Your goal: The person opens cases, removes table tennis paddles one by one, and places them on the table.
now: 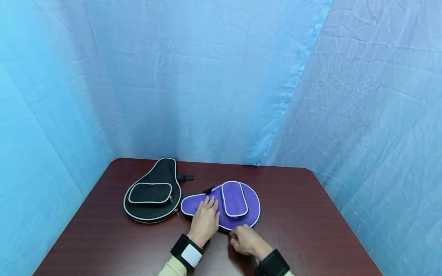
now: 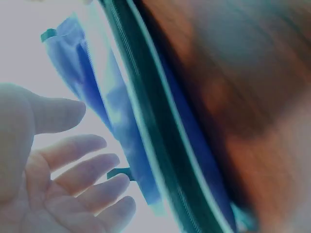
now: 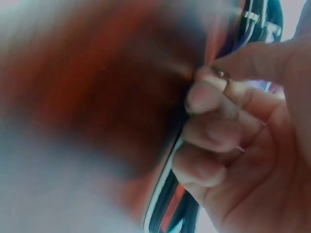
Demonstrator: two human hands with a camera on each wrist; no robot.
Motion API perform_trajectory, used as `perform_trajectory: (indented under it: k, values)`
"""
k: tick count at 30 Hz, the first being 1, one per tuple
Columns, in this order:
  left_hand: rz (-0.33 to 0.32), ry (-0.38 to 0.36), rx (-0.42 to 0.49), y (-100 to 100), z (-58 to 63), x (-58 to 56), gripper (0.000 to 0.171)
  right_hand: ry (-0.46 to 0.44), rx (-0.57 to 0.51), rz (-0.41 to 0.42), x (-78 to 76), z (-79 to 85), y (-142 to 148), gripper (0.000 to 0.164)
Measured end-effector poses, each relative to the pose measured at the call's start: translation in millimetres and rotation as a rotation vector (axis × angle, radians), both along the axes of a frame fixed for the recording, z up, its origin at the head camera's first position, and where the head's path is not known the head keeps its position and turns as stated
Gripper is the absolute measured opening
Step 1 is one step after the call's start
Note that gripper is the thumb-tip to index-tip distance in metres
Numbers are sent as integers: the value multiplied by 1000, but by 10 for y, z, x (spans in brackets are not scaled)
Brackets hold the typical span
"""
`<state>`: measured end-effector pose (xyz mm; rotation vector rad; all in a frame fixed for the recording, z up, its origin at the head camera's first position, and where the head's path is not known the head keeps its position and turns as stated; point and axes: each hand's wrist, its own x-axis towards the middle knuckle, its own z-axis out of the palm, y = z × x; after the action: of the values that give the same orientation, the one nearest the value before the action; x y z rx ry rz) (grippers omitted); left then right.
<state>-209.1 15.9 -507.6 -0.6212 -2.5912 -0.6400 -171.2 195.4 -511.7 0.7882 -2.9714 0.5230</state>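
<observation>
A purple paddle-shaped case [image 1: 212,199] with white piping and a raised pocket [image 1: 235,199] lies on the table, its narrow end to the left. My left hand [image 1: 205,220] rests on its narrower part, fingers extended. In the left wrist view, that hand [image 2: 73,170] appears beside the case's dark zipped side [image 2: 146,111]. At the near edge, my right hand [image 1: 246,240] has its fingers curled. The right wrist view shows this hand [image 3: 233,131] pinching a small metal zipper pull [image 3: 222,74], mostly hidden by the fingertips.
A black case [image 1: 152,210] of similar shape, with white piping and a pocket, lies left of the purple one, close to its narrow end. Its strap [image 1: 185,177] points right. Both are on a dark brown table [image 1: 310,222], with blue curtains [image 1: 207,84] behind and around.
</observation>
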Motion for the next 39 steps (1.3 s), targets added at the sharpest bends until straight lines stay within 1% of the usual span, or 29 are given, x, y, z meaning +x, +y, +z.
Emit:
perform_trajectory:
  k: [2,3,7,10,12,15,18,21,24,30,35,39]
  values:
    - [-17,18,10,16,15,5,36,-16,21,-32,-55,34,118,31]
    - [-26,25,14,24,21,7,36,-29,32,-67,-84,52,175,30]
    - [-55,24,17,49,33,19,36,-106,72,-251,-237,85,345,28]
    - [-71,18,18,63,34,35,35,-139,99,-385,-402,90,427,18]
    - [-80,6,15,74,29,42,36,-136,113,-458,-517,91,463,11]
    - [-92,-28,-2,95,3,45,37,-122,108,-528,-673,99,481,6]
    - [-93,-56,-13,119,-32,44,37,-125,92,-538,-783,93,459,5]
    - [-91,-72,-15,144,-61,47,39,-152,85,-530,-831,75,421,8]
    - [-88,-73,-15,160,-82,52,39,-174,92,-537,-832,45,402,9]
    - [-69,-67,-22,162,-75,58,39,-167,96,-537,-831,12,389,7]
    - [-58,-96,-19,167,-57,56,40,-164,96,-532,-834,13,375,5]
    - [-43,-114,-18,167,-54,56,40,-151,95,-506,-814,18,340,6]
